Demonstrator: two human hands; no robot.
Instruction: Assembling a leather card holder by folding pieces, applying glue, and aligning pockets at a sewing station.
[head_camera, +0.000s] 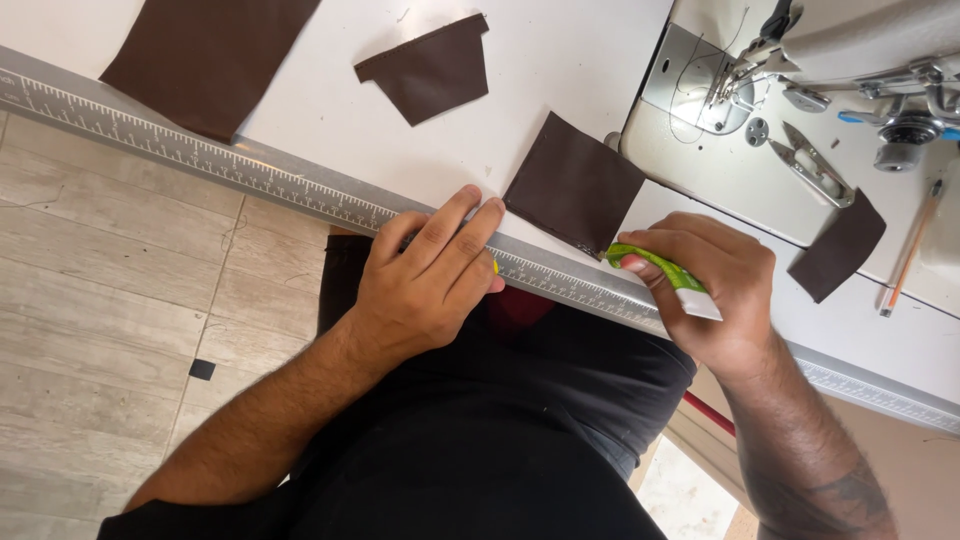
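Note:
My left hand (425, 275) rests on the table's front edge, fingers laid over the metal ruler strip (250, 172), with a bit of yellow showing under the fingertips; what it is I cannot tell. My right hand (715, 295) grips a green and white measuring tape (668, 275), folded in the fist, at the table edge. A square piece of dark brown fabric (575, 185) lies on the white table (560, 60) between the two hands, just beyond the ruler strip.
More brown fabric pieces lie around: a large one (205, 55) at far left, a notched one (430, 70) in the middle, a small one (838, 250) at right. A sewing machine (850, 50), thread snips (812, 165) and a pencil (910, 250) sit at right.

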